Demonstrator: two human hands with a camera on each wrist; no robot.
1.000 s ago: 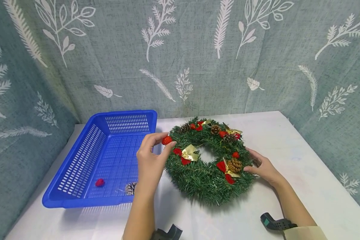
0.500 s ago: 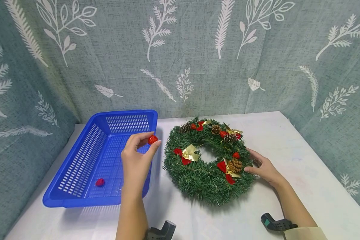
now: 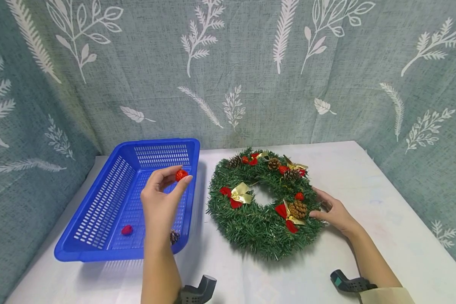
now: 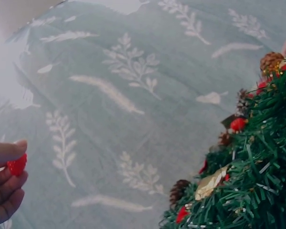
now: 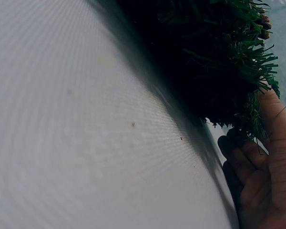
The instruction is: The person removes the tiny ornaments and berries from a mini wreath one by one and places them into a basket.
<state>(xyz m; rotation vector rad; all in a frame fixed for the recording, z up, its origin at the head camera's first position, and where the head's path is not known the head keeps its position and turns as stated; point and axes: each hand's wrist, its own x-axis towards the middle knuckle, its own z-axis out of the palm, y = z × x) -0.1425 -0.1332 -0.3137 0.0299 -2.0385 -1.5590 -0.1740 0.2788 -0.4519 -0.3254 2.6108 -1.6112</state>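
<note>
In the head view my left hand [image 3: 160,194] pinches a small red ball ornament [image 3: 181,175] between thumb and fingertips. It is up over the right side of the blue basket [image 3: 99,256]. The left wrist view shows the same red ball ornament [image 4: 17,165] in the fingertips. A green Christmas wreath [image 3: 258,230] lies flat on the table, decorated with red-and-gold bows [image 3: 240,194], pinecones [image 3: 298,209] and small red balls [image 3: 299,196]. My right hand [image 3: 335,216] grips the wreath's right edge, thumb on top and fingers around the outer side, partly hidden by the greenery.
Inside the basket lie a crimson ball [image 3: 127,230] and a pinecone [image 3: 175,237], the latter partly behind my left forearm. The white table [image 3: 368,198] runs back to a grey-green leaf-patterned curtain [image 3: 258,105], which also hangs at both sides.
My left hand has moved left, away from the wreath's left edge to over the basket, carrying the red ball ornament. The right hand and the wreath have stayed in place.
</note>
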